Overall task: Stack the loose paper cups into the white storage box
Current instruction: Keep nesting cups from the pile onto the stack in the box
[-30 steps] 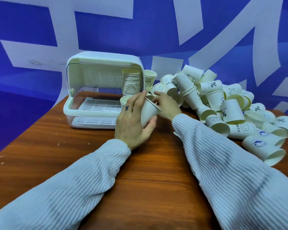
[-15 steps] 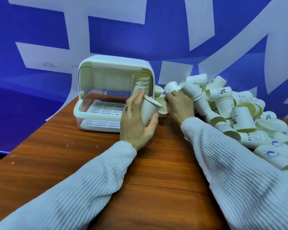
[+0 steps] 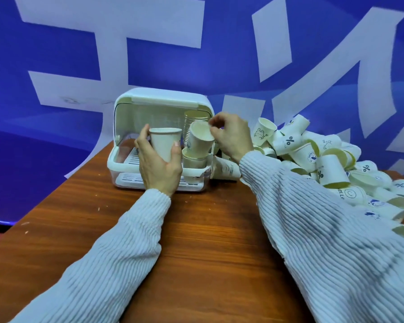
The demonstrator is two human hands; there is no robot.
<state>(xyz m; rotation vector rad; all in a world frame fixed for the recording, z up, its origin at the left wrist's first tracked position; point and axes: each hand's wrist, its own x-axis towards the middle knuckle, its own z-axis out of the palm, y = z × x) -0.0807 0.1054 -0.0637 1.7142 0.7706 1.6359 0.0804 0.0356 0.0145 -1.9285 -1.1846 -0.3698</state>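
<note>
A percent sign (image 3: 289, 141) marks several loose paper cups (image 3: 334, 173); one reads "HELLO" (image 3: 340, 194); other prints are too blurred.

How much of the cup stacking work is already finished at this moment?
Done: one tall stack of cups stands inside the white storage box. In hand: the left hand holds an upright cup, and the right hand pinches the rim of a tilted cup over a short stack. Left: a large pile of loose cups on the table.

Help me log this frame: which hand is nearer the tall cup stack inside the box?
Right. The right hand holds a tilted cup just in front of the tall cup stack; the left hand grips an upright cup farther left.
</note>
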